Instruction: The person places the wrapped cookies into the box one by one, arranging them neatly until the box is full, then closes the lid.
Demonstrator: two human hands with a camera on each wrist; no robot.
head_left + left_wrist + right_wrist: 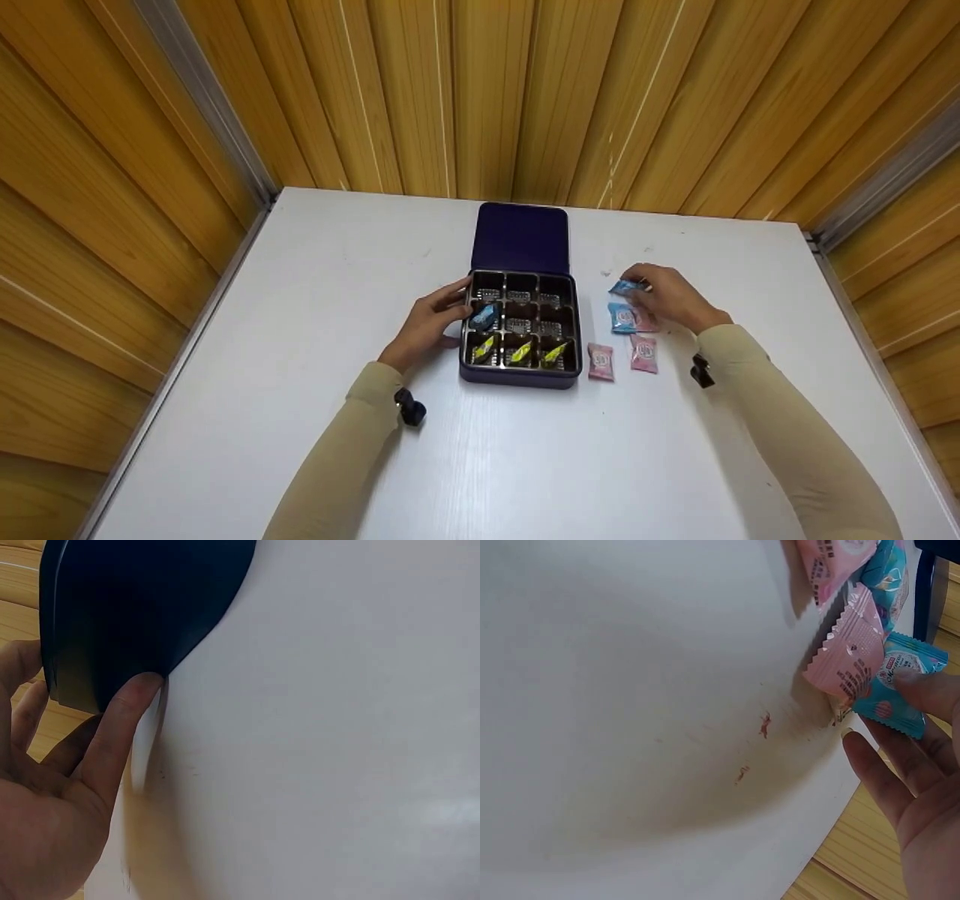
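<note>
Progress, judged from the navy tin box (520, 379) at the centre of the head view, looks short of halfway: three yellow-green wrapped candies (520, 352) fill the bottom row, one blue candy (485, 317) sits at the middle row's left, and five compartments are bare. Right of the tin, one blue packet (622, 318) and three pink packets (643, 354) lie loose on the counter (517, 465). The right hand (670, 296) pinches another blue packet (887, 690) between thumb and fingers; the left hand (427, 328) rests fairly wide against the tin's left wall. The lid (521, 236) stands open above.

Only the head view shows the compartments. The right wrist view adds wrapper print, crimped ends and reddish marks (765, 724) on the counter; the left wrist view shows the thumb touching the tin's lower corner, with no candy visible.
</note>
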